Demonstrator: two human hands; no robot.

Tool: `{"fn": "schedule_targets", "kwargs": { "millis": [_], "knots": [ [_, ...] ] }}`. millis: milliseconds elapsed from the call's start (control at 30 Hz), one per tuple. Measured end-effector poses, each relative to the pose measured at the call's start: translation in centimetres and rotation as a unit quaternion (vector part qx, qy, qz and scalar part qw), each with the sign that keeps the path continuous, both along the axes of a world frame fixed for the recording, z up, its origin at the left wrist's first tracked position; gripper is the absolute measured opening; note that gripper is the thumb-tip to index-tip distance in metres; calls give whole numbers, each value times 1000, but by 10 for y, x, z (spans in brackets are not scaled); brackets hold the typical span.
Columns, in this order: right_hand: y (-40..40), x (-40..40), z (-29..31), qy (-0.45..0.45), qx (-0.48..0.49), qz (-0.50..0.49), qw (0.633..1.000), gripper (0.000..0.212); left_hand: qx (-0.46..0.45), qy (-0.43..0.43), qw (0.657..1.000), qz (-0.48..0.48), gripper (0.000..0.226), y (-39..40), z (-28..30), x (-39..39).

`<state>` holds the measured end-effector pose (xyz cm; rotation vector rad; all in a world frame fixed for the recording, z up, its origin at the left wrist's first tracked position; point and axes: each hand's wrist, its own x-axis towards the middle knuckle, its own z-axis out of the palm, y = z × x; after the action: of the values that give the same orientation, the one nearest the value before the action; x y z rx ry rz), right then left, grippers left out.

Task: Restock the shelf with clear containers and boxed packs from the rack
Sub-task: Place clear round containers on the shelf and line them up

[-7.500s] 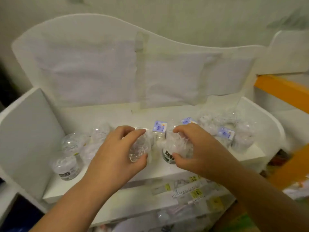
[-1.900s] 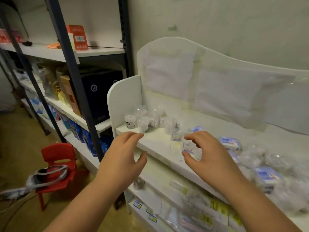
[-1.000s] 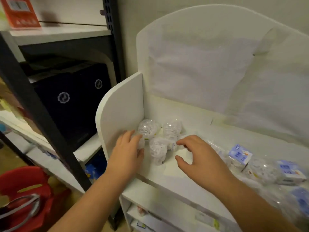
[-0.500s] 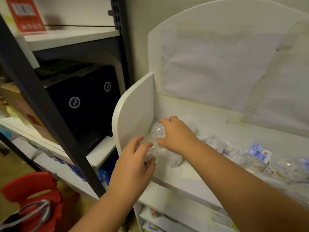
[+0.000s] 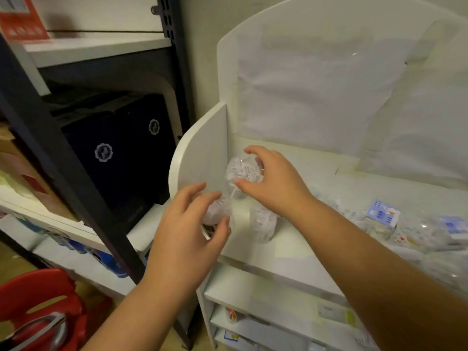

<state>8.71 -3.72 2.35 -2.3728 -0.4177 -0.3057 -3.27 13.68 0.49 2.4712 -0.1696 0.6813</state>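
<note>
Clear round containers stuffed with white shreds stand at the left end of the white shelf, against its side panel. My right hand grips the rear container between thumb and fingers. My left hand curls around the front container, thumb on its near side. A third container stands free just right of it. Small blue-and-white boxed packs lie further right among more clear containers.
A dark metal rack stands to the left, holding black boxes and a red box on top. A red chair sits on the floor at lower left. Lower shelf tiers hold labelled packs.
My right hand has lifted off the rear container's top and now pinches it from the side. My left hand has closed further round the front container. The camera has moved closer.
</note>
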Motion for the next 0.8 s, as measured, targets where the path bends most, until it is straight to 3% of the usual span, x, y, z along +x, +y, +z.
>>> {"fn": "schedule_targets", "kwargs": {
  "millis": [200,467,800],
  "knots": [
    [-70,-51,36,-61,64,-79,993,64,-28,-21,998,-58,42,-30,22,9],
    [-200,-165,45,-62,46,-211,974,60,-23,-48,978,-201,40,-134,42,-12],
    [-370,-398,40,-58,52,-366,927,67,-11,-27,932,-362,38,-325,48,-149]
  ]
}}
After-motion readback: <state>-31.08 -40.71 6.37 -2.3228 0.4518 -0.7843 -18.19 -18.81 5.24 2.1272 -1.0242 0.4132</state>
